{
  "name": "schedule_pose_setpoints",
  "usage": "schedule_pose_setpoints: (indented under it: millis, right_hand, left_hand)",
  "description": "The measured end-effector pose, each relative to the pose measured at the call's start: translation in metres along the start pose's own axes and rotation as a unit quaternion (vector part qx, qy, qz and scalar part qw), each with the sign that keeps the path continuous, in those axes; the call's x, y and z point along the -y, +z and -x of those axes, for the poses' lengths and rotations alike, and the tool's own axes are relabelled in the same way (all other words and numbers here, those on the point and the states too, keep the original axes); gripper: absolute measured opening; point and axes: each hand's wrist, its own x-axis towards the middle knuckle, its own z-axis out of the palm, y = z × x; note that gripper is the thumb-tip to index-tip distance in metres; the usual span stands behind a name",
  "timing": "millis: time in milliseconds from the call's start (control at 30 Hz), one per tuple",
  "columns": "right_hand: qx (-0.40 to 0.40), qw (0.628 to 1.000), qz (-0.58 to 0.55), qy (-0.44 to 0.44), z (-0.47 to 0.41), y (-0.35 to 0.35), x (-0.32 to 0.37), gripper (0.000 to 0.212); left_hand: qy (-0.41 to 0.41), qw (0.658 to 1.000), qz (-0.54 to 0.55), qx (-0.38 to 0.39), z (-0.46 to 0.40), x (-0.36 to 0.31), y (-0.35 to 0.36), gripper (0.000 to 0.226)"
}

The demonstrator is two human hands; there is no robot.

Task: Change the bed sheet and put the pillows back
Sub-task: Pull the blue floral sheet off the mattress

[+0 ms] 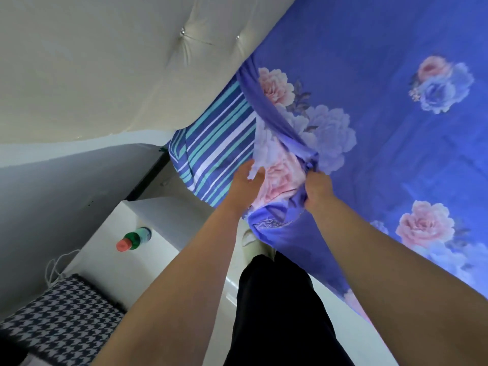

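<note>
A purple-blue sheet (383, 143) printed with pink and pale flowers covers most of the bed. Its corner is bunched and lifted at the bed's head end, baring the blue, teal and white striped mattress corner (214, 143). My right hand (318, 190) grips the gathered corner of the sheet. My left hand (245, 180) is open with fingers spread, touching the loose fold of the sheet beside the striped corner. No pillows are in view.
A cream tufted headboard (118, 62) stands behind the bed. A white bedside cabinet (148, 249) holds a green bottle with a red cap (134, 237). A houndstooth cloth (63, 320) lies at lower left. My dark trouser leg (280, 313) stands by the bed's side.
</note>
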Motion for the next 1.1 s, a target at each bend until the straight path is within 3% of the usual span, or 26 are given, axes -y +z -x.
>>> schedule_pose_setpoints:
  millis: [133,200,267,333,433,533,600,667,800,900,967,1067,1100]
  right_hand:
    - [0.015,0.999,-0.003,-0.037,0.023,-0.055,-0.015,0.041]
    - [0.017,0.996,0.042,-0.081,0.032,-0.089,-0.023,0.025]
    - [-0.064,0.992,0.006,-0.109,0.03,-0.129,-0.033,0.006]
    - [-0.132,0.982,-0.11,-0.074,0.028,-0.176,-0.043,0.013]
    - [-0.141,0.969,-0.201,-0.004,0.024,-0.248,-0.061,0.02]
    - [-0.125,0.964,-0.23,-0.056,0.021,-0.314,-0.082,0.004]
    - [-0.159,0.96,-0.207,-0.102,0.021,-0.362,-0.097,0.016]
    - [-0.195,0.95,-0.215,-0.115,0.021,-0.421,-0.104,0.01]
    - [-0.326,0.864,-0.337,-0.181,0.034,-0.575,-0.1,0.032]
    - [-0.387,0.792,-0.373,-0.291,0.057,-0.672,-0.084,0.029]
    - [-0.356,0.807,-0.33,-0.336,0.059,-0.702,-0.081,0.029]
    - [-0.281,0.896,-0.093,-0.33,0.05,-0.706,-0.112,0.084]
    - [-0.251,0.918,0.001,-0.308,0.053,-0.699,-0.132,0.093]
  left_hand:
    - [0.015,0.998,-0.031,0.045,0.011,-0.016,0.034,0.047]
    - [0.022,0.997,-0.037,0.066,0.023,-0.024,0.055,0.047]
    - [0.025,0.995,-0.049,0.078,0.037,-0.027,0.078,0.047]
    - [0.03,0.993,-0.073,0.086,0.054,-0.027,0.104,0.046]
    - [0.032,0.991,-0.093,0.087,0.084,-0.025,0.152,0.042]
    - [0.03,0.989,-0.102,0.106,0.119,-0.021,0.214,0.044]
    - [0.035,0.985,-0.112,0.123,0.142,-0.02,0.266,0.045]
    - [0.037,0.984,-0.106,0.138,0.168,-0.019,0.322,0.045]
    - [0.102,0.976,-0.105,0.16,0.231,-0.022,0.433,0.031]
    - [0.122,0.971,-0.106,0.177,0.273,-0.032,0.498,0.033]
    - [0.133,0.964,-0.116,0.197,0.294,-0.034,0.528,0.026]
    - [0.138,0.953,-0.157,0.217,0.315,-0.036,0.56,0.034]
    - [0.139,0.948,-0.179,0.223,0.321,-0.035,0.57,0.038]
